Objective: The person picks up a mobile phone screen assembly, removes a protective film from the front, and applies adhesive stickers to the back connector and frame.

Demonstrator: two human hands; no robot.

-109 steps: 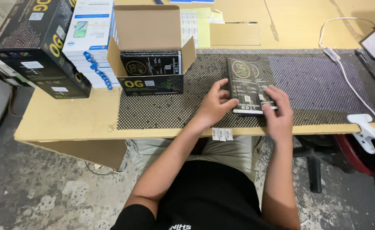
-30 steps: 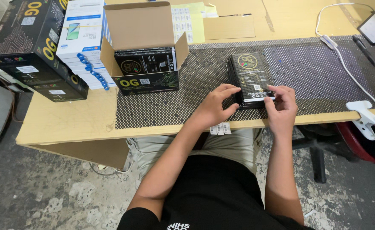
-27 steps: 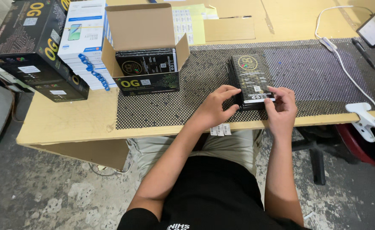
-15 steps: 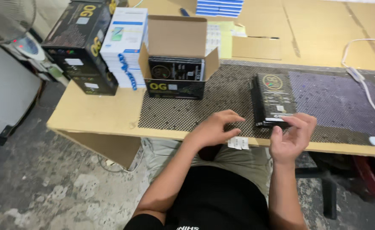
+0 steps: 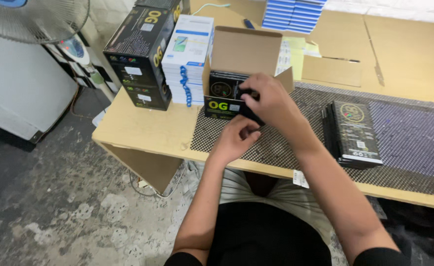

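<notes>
A: What has changed since a moment ago?

B: Both hands have left the flat black package (image 5: 355, 133), which now lies alone on the patterned mat (image 5: 414, 148), well to the right. The right hand (image 5: 271, 101) has crossed over to the open cardboard carton (image 5: 244, 49) and its fingers are closed around a slim black box (image 5: 249, 109) at the carton's mouth.

A: And the left hand?

B: The left hand (image 5: 236, 139) sits just below, fingers curled up against that same box's lower edge; how firmly it grips cannot be told.

A: Meaning?

B: Judging by that, the person is done with the first package and the work has moved to another box at the carton.
</notes>
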